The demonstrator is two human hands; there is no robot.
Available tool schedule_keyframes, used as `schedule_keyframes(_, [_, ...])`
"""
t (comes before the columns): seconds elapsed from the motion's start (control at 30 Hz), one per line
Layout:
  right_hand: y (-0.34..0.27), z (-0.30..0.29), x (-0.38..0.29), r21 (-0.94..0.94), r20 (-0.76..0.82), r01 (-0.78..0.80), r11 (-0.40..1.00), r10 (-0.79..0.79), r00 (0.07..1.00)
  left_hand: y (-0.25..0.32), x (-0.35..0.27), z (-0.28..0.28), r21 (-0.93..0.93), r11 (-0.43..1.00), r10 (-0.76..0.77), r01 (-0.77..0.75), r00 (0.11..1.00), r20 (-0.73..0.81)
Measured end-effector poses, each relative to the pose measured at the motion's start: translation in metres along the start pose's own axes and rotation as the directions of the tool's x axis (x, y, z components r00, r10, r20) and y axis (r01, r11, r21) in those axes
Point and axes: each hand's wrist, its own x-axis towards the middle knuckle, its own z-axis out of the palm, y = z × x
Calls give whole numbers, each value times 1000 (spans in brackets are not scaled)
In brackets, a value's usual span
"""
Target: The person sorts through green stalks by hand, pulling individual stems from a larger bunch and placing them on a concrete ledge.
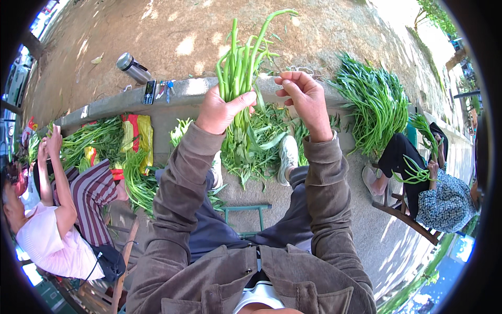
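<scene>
My left hand (226, 108) grips a bundle of water spinach (237, 76) by its stalks. Thick hollow stem ends point away from me, and the leaves hang down toward my shoes. To the right of the bundle, my right hand (304, 94) is raised with thumb and forefinger brought close and the other fingers curled. I see nothing between those fingertips, but a thin scrap could be hidden there. Beneath both hands, a heap of loose leafy greens (255, 163) lies on the pavement between my shoes.
A steel flask (133, 68), keypad phone (149, 92) and keys (168, 86) are by the concrete curb (113, 102). Large greens (376, 106) rest at right. Seated people (51, 239) (447, 200) handle greens on both sides. Yellow-red bags (146, 137) lie left; a green metal frame (247, 208) is between my legs.
</scene>
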Motion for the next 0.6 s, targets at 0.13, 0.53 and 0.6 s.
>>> schedule_keyframes(0.13, [2,18,-3,-18,46,40,999,-39,998,-12,1,4,222,972,100,-82,993,-68])
schedule_keyframes(0.53, [12,23,-4,94,45,65,993,-69,997,-18,4,12,148,986,78,-70,996,-48])
schedule_keyframes(0.6, [9,15,-1,156,19,18,988,-22,1000,-11,5,7,105,994,25,-15,995,-96])
